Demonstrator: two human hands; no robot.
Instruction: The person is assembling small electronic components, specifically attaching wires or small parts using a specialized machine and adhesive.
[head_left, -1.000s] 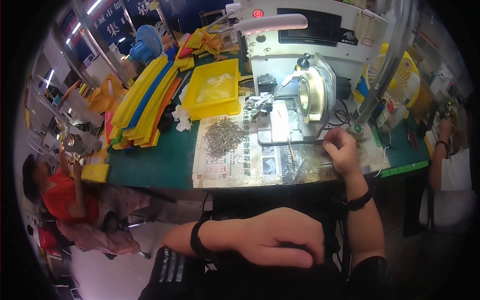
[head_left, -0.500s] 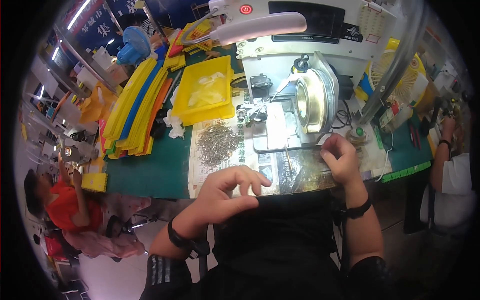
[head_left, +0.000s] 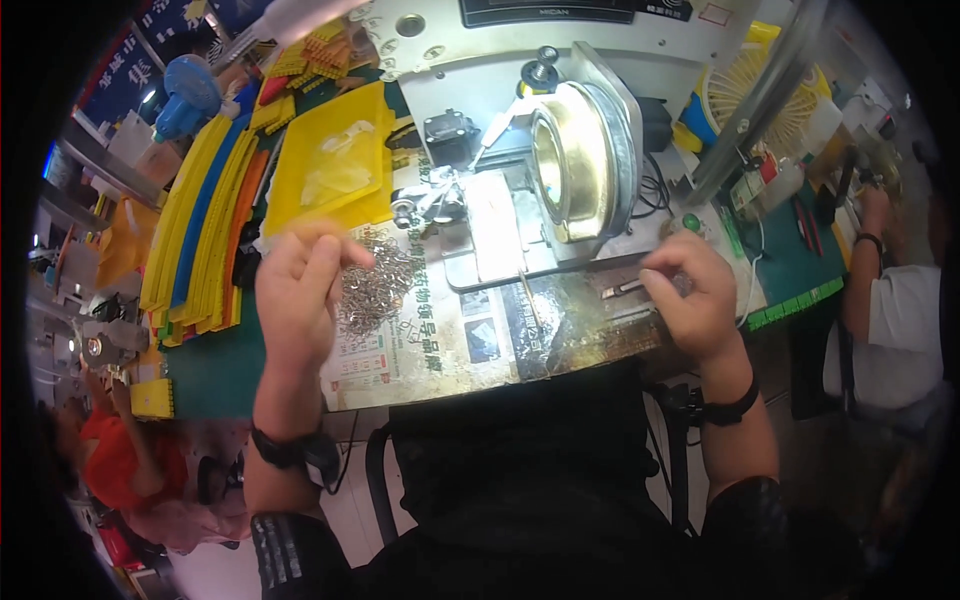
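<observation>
Pile of small metal parts: loose heap on the printed paper sheet that covers the near middle of the worktop, toward the sheet's left edge. Your left hand is raised just left of the heap, fingers curled together with the tips pinched; whether a part sits between them cannot be told (too small to see). Your right hand is at the sheet's right edge, fingers bent inward near a thin metal piece; grasp or mere touch cannot be told.

Behind the sheet: metal machine with a brass-coloured round wheel, standing along the far edge.

Containers: yellow tray at the far left of the worktop, holding a clear plastic bag; bag contents not readable. Left of the tray, a stack of yellow, blue and orange strips along the left edge.

Another person's arm rests past the right corner.
</observation>
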